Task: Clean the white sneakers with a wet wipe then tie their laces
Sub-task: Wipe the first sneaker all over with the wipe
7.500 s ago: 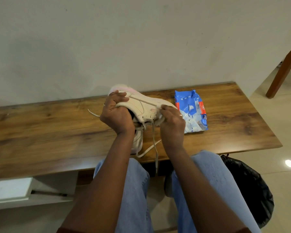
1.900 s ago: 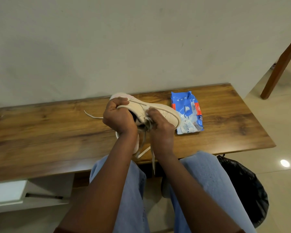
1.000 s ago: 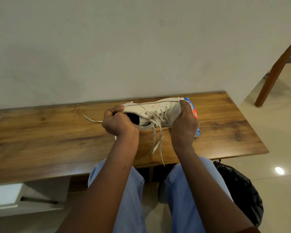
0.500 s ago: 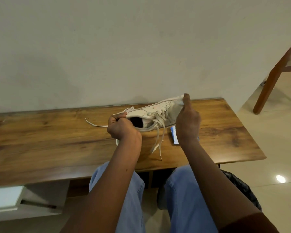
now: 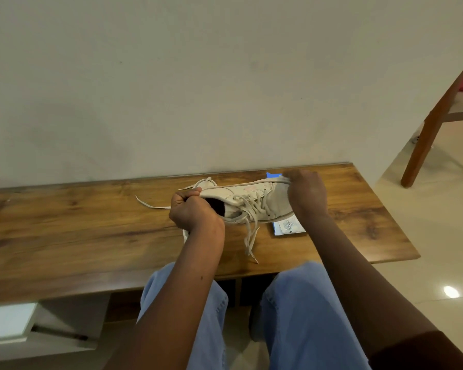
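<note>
My left hand (image 5: 193,212) grips the heel collar of a white sneaker (image 5: 251,194), held on its side just above the wooden table (image 5: 91,222), toe pointing right. My right hand (image 5: 308,194) closes over the toe, and a scrap of white wet wipe (image 5: 284,179) shows at its fingertips. The untied laces (image 5: 249,231) hang down over the table. A sliver of a second white sneaker (image 5: 185,234) peeks out under my left wrist; the rest is hidden.
A blue pack of wipes (image 5: 289,227) lies on the table beneath the held sneaker, mostly covered. A loose lace end (image 5: 150,205) trails left. A wooden chair leg (image 5: 433,124) stands at the right, a white shelf (image 5: 6,321) at lower left.
The sneaker has been turned from sole-side up to lying on its side. My right hand slid from the lace area to the toe and now sits over its tip.
</note>
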